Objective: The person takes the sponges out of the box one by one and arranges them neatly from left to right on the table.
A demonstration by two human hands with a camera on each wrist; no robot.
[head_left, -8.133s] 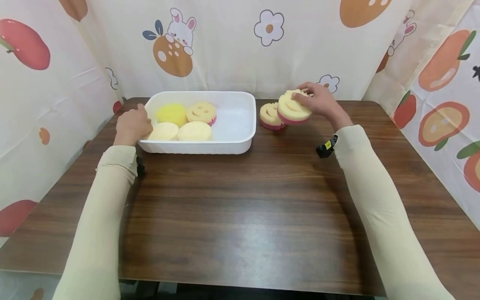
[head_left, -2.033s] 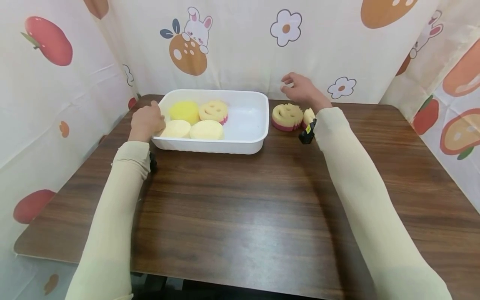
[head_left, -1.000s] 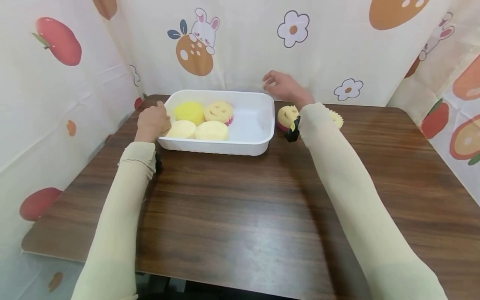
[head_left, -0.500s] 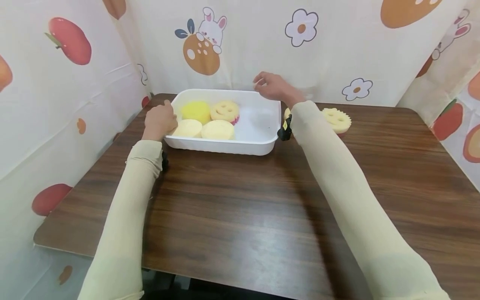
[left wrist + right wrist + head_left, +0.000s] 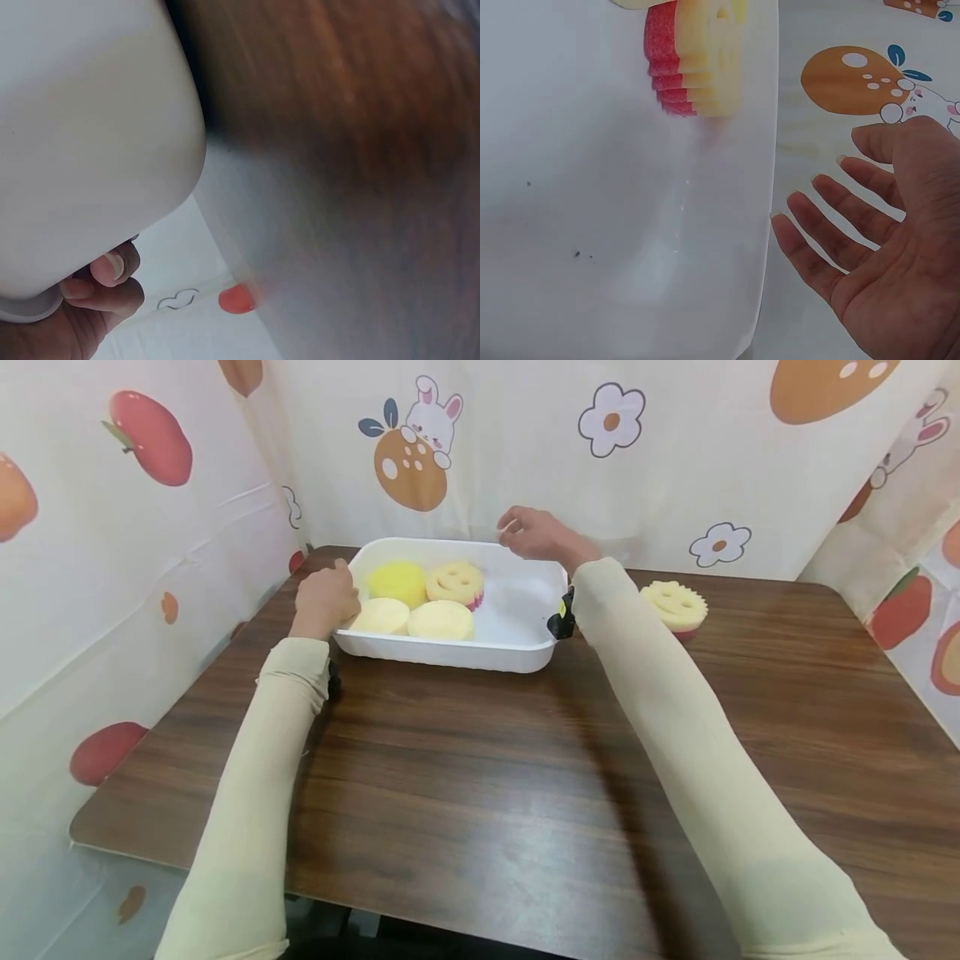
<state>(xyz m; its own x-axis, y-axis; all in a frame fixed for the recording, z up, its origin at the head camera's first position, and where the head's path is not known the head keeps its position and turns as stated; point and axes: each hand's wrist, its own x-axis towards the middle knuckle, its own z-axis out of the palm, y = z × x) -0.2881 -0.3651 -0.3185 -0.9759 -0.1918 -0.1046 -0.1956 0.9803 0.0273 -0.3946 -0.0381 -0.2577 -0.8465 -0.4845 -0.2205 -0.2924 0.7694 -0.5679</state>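
My left hand (image 5: 324,602) grips the left rim of a white plastic tray (image 5: 450,653); in the left wrist view its curled fingers (image 5: 120,296) show at the rim. Above the tray's back right edge hovers my right hand (image 5: 536,533), holding nothing, its fingers spread and slightly bent in the right wrist view. Inside the tray's left half lie a bright yellow round sponge (image 5: 396,583), a smiley-face sponge (image 5: 455,582) with a pink base, and two pale cream round sponges (image 5: 381,616). The tray's right half shows bare white bottom.
Another smiley-face sponge (image 5: 675,604) lies on the brown wooden table (image 5: 465,777) right of the tray, partly behind my right forearm. A printed curtain (image 5: 510,443) stands close behind the tray and along both sides.
My right hand put down the smiley-face sponge it held on the table, then moved left, without a sponge, to above the tray. The left hand stays on the rim; the view has turned left.
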